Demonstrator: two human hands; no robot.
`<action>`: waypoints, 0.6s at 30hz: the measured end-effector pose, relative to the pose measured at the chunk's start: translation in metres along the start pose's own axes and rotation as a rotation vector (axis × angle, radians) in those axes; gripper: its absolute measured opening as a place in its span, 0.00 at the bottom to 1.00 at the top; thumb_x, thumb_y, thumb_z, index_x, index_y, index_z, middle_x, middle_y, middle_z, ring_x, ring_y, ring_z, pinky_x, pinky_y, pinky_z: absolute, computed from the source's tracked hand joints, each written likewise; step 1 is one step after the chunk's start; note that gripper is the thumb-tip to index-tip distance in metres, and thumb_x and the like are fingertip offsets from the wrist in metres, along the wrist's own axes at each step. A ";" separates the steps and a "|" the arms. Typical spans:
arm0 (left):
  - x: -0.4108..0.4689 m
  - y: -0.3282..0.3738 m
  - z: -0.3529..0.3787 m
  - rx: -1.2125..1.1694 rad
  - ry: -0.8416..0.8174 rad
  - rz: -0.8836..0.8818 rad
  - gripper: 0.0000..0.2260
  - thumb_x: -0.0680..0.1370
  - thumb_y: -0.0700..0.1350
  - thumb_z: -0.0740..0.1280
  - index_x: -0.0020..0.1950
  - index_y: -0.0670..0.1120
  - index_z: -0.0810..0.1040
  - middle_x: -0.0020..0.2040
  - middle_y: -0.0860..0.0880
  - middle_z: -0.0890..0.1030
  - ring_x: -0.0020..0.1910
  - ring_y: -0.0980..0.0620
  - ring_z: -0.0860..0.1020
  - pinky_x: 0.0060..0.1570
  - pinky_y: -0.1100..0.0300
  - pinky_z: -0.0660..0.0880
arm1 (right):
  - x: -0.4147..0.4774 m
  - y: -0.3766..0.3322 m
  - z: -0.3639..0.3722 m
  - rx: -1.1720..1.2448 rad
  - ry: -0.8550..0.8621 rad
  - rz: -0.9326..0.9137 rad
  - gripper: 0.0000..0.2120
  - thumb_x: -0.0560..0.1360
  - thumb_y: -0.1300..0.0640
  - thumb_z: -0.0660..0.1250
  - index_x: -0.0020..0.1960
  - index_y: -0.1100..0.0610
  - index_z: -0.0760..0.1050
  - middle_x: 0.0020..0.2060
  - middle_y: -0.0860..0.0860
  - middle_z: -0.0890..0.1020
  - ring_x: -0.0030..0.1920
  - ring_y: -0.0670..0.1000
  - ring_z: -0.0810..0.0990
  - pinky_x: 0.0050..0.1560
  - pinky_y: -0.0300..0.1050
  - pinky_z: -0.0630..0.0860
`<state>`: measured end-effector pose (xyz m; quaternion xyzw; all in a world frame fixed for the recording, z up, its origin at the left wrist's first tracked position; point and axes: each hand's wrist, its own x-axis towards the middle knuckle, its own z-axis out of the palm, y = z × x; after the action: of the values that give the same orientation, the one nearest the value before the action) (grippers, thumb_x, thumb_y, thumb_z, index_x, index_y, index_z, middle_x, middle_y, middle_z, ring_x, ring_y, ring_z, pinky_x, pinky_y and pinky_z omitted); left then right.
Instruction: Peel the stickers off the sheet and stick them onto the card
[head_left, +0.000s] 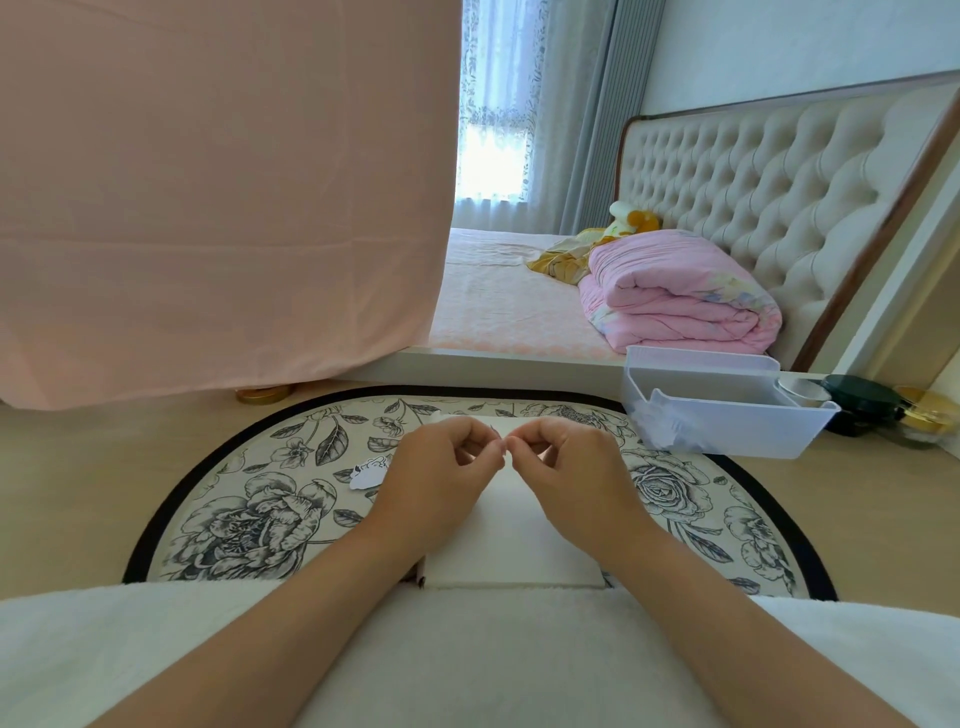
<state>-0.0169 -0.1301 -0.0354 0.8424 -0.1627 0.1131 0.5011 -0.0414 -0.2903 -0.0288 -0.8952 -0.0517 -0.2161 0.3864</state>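
Sticker (502, 449) pinched above card (514, 540) on bedside floral rug (249, 509).

Wood floor (67, 467) carries round floral mat (249, 519); on mat: white card (519, 545), sticker scrap (366, 474), plastic bin (727, 431) overlapping edge.

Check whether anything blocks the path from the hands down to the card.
Nothing visible: left hand and right hand pinch a tiny piece directly over the card, whose visible surface below them is bare.
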 end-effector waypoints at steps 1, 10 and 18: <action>0.000 0.000 0.000 -0.006 -0.014 0.002 0.07 0.77 0.47 0.70 0.39 0.53 0.81 0.35 0.61 0.82 0.33 0.62 0.76 0.36 0.71 0.69 | 0.000 0.000 0.000 0.025 -0.001 0.019 0.06 0.76 0.51 0.70 0.40 0.46 0.82 0.32 0.37 0.81 0.30 0.44 0.76 0.39 0.45 0.78; 0.001 0.002 -0.002 -0.033 -0.066 0.037 0.07 0.79 0.51 0.68 0.42 0.54 0.80 0.37 0.64 0.80 0.34 0.63 0.74 0.32 0.70 0.68 | 0.001 -0.009 -0.008 0.360 -0.081 0.159 0.02 0.77 0.56 0.71 0.46 0.53 0.83 0.37 0.43 0.84 0.28 0.45 0.77 0.32 0.32 0.72; -0.002 0.009 -0.001 -0.065 -0.062 0.022 0.07 0.79 0.50 0.69 0.41 0.54 0.79 0.37 0.61 0.80 0.35 0.64 0.76 0.32 0.70 0.66 | 0.002 -0.008 -0.016 0.411 -0.042 0.165 0.04 0.75 0.58 0.74 0.43 0.58 0.86 0.28 0.41 0.82 0.24 0.42 0.75 0.28 0.31 0.69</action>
<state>-0.0224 -0.1332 -0.0280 0.8269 -0.1907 0.0872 0.5218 -0.0474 -0.2961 -0.0126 -0.8032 -0.0293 -0.1498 0.5758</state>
